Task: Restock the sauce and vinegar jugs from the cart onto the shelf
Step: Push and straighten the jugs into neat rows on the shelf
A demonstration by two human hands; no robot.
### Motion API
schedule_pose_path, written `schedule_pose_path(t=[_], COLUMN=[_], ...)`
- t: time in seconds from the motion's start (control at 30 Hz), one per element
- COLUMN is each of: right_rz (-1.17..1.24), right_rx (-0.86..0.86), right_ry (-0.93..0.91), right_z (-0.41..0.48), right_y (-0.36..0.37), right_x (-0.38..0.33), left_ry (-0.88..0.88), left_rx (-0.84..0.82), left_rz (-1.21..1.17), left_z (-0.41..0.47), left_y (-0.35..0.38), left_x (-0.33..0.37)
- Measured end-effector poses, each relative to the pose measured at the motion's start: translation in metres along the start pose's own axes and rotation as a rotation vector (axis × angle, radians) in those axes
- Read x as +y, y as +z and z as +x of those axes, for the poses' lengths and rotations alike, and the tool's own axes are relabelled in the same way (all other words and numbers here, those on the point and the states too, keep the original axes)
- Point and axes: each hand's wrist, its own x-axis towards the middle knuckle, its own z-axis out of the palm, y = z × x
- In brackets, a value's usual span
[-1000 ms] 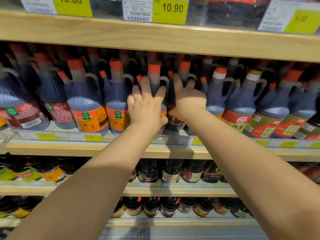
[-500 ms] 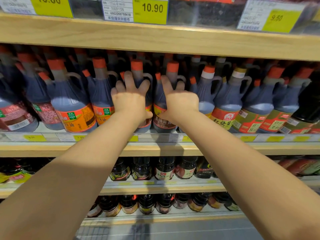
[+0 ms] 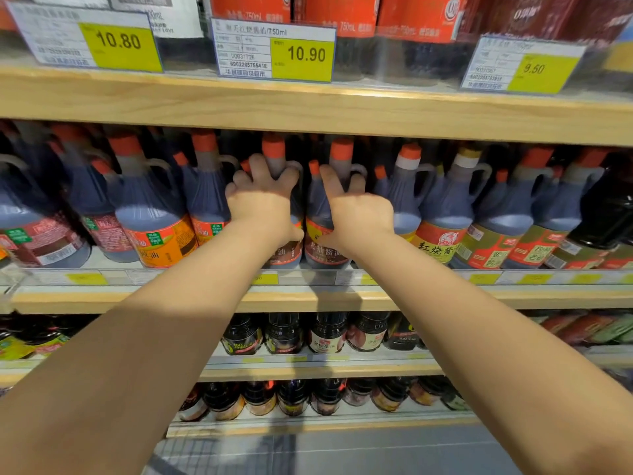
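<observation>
Two dark sauce jugs with orange caps stand side by side at the front of the middle shelf. My left hand lies with spread fingers on the shoulder of the left jug, its fingers straddling the neck. My right hand presses in the same way on the right jug, fingers splayed beside its neck and handle. Both palms cover the jugs' upper bodies; only the caps and lower labels show.
More jugs fill the same shelf on both sides, packed close. The wooden shelf above carries price tags and red-labelled bottles. Smaller dark bottles line the two lower shelves. Grey floor shows at the bottom.
Both hands stay on the same two jugs with fingers spread. The view has shifted, so the shelf sits lower in the frame and more of the upper shelf shows.
</observation>
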Motion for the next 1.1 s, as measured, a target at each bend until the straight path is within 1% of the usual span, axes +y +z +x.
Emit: schedule_pose_path(t=[0.17, 0.3, 0.33, 0.4, 0.5, 0.6, 0.7, 0.77, 0.87, 0.97, 1.1], right_rz=[0.018, 0.127, 0.152, 0.209, 0.323, 0.337, 0.368, 0.387, 0.412, 0.41, 0.394], right_rx=[0.011, 0.037, 0.062, 0.167, 0.309, 0.378, 0.322, 0.229, 0.148, 0.097, 0.075], right_ry=[0.016, 0.02, 0.021, 0.02, 0.006, -0.107, -0.203, -0.207, -0.168, -0.127, -0.048], right_z=[-0.003, -0.012, -0.016, -0.025, -0.028, -0.02, -0.017, -0.02, -0.029, -0.038, -0.04], right_y=[0.001, 0.004, 0.003, 0.001, -0.004, -0.012, -0.018, -0.016, -0.008, -0.003, -0.001], right_x=[-0.004, -0.006, -0.007, -0.007, -0.012, -0.038, -0.079, -0.105, -0.134, -0.152, -0.164], left_ry=[0.042, 0.079, 0.083, 0.105, 0.137, 0.036, -0.061, -0.089, -0.106, -0.086, -0.003], left_rx=[0.017, 0.044, 0.05, 0.077, 0.163, 0.23, 0.222, 0.174, 0.081, 0.027, 0.039], left_rz=[-0.048, -0.105, -0.123, -0.184, -0.266, -0.283, -0.273, -0.26, -0.257, -0.252, -0.264], left_z=[-0.004, -0.012, -0.016, -0.028, -0.047, -0.054, -0.06, -0.07, -0.089, -0.102, -0.097], left_y=[0.001, 0.006, 0.008, 0.011, 0.014, 0.012, 0.011, 0.015, 0.022, 0.023, 0.018], left_x=[-0.006, -0.012, -0.012, -0.013, -0.024, -0.056, -0.098, -0.125, -0.164, -0.191, -0.199])
